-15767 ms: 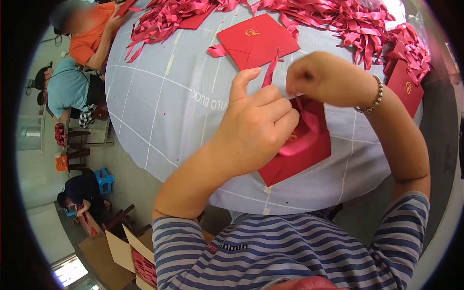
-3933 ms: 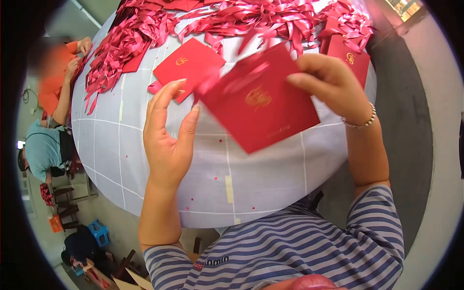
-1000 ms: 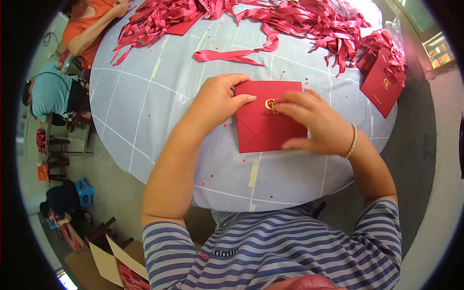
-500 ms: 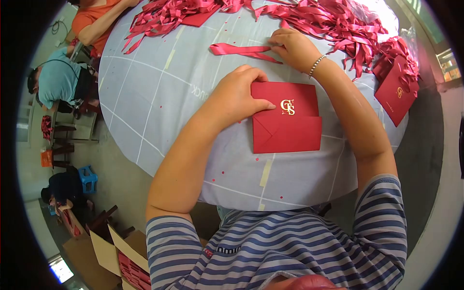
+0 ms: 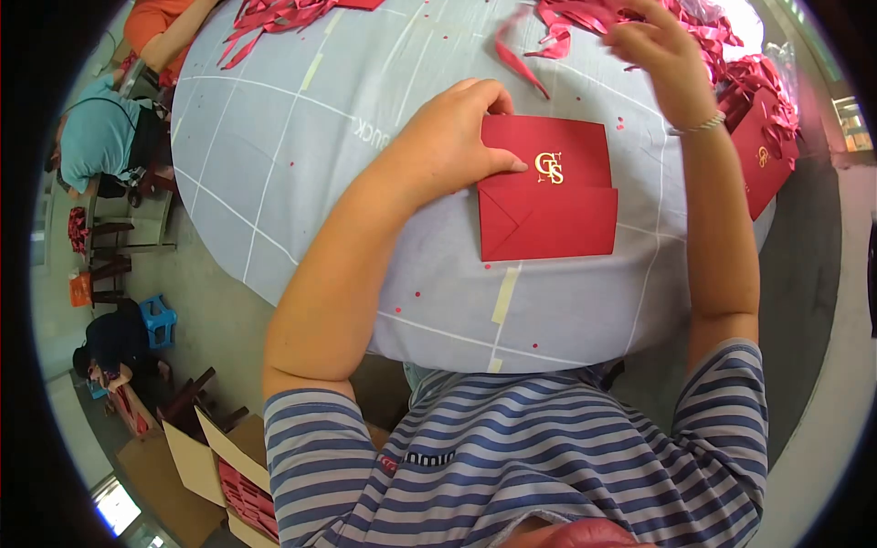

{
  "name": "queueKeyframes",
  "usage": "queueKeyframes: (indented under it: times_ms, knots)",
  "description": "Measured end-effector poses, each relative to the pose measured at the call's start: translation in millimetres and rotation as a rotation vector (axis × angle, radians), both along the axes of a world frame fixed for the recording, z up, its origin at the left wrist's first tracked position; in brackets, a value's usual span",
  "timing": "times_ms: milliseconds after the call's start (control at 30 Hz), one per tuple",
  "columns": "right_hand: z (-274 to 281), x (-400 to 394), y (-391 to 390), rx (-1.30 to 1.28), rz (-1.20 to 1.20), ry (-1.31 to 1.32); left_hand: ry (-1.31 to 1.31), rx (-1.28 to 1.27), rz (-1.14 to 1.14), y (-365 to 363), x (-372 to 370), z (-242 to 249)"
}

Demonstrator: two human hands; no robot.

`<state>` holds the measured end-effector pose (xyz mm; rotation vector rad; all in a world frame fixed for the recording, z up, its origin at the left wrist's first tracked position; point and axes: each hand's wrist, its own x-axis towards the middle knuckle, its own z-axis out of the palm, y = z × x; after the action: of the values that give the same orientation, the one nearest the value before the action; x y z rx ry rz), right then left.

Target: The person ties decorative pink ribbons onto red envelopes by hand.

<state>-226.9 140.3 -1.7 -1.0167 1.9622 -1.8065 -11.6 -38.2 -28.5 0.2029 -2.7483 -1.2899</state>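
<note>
A flat-folded red paper gift bag (image 5: 575, 224) with a gold monogram lies before me on the cloth-covered table. Its lower panel has diagonal creases. My left hand (image 5: 466, 137) grips the bag's left edge, the thumb on its front and the other fingers curled at the upper left corner. Over the ribbon heap at the upper right, my right hand (image 5: 660, 55) is raised, its curled fingers blurred by motion. A red ribbon (image 5: 521, 64) trails to the left of it and seems to run into those fingers, though the blur hides the exact grip.
More ribbons (image 5: 265, 23) lie at the far left, near a co-worker's arm (image 5: 178, 36). Red bags with ribbons (image 5: 760, 151) rest at the table's right edge. An open carton (image 5: 196, 457) of red items stands on the floor, lower left. Other people sit beyond the table at left.
My right hand has swung up and right, away from the table's middle. The ribbon has shifted the same way from its flat spot. My left hand still holds the bag; the view has tilted slightly.
</note>
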Motion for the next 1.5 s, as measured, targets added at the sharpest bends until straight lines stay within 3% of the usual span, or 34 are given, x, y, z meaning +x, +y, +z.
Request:
queueKeyframes:
  times_ms: [67,133,200,267,333,367,433,467,500,567,700,933,1000,1133,1200,1233,1300,1333,1367,1433,1500]
  knots:
    - [8,-40,43,-0.078,0.006,-0.071,0.058,-0.014,-0.017,-1,-1,-9]
    - [0,-115,94,-0.487,0.154,-0.446,0.115,-0.032,-0.032,1,-1,-10]
    - [29,-75,98,-0.643,-0.036,-0.318,-0.023,-0.012,-0.022,4,0,-1]
    - [33,-62,98,-0.604,-0.16,-0.178,-0.039,0.026,-0.017,6,0,3]
    - [26,-37,91,-0.293,-0.317,0.039,-0.054,0.062,-0.015,6,0,3]
    - [27,-7,79,0.019,-0.409,0.191,-0.002,0.083,-0.029,6,1,2]
    - [10,9,64,0.202,-0.171,0.42,0.049,0.1,-0.051,6,0,0]
    - [0,14,55,0.274,-0.087,0.831,0.073,0.123,-0.049,6,0,-1]
    - [-2,34,45,0.339,-0.068,0.732,0.096,0.146,-0.046,6,0,-2]
    - [-12,53,27,0.251,0.001,0.916,0.096,0.154,-0.048,7,0,0]
    - [-11,74,14,0.415,0.227,0.454,0.14,0.129,-0.059,7,1,2]
    - [-19,75,16,0.315,0.275,0.342,0.094,0.095,-0.042,8,1,10]
    - [-23,75,16,0.213,0.299,0.366,-0.11,0.071,-0.024,5,0,12]
    - [-28,79,16,0.178,0.218,0.399,-0.144,0.026,-0.093,-2,-2,-3]
    - [-17,82,21,0.36,0.215,0.281,0.102,-0.008,-0.064,3,0,-4]
    - [-20,82,21,0.358,0.213,0.277,0.098,-0.01,-0.066,5,0,-3]
    - [-29,82,20,0.232,0.335,0.443,0.376,-0.233,-0.09,9,-1,1]
    - [-32,81,18,0.15,0.357,0.633,0.374,-0.236,-0.093,9,-1,3]
    - [-31,81,19,0.147,0.355,0.63,0.334,-0.215,-0.121,9,-1,4]
    - [-22,82,22,0.232,0.307,0.346,0.287,-0.193,-0.147,7,0,3]
    - [-20,78,25,0.226,0.329,0.372,0.233,-0.07,-0.149,4,-2,1]
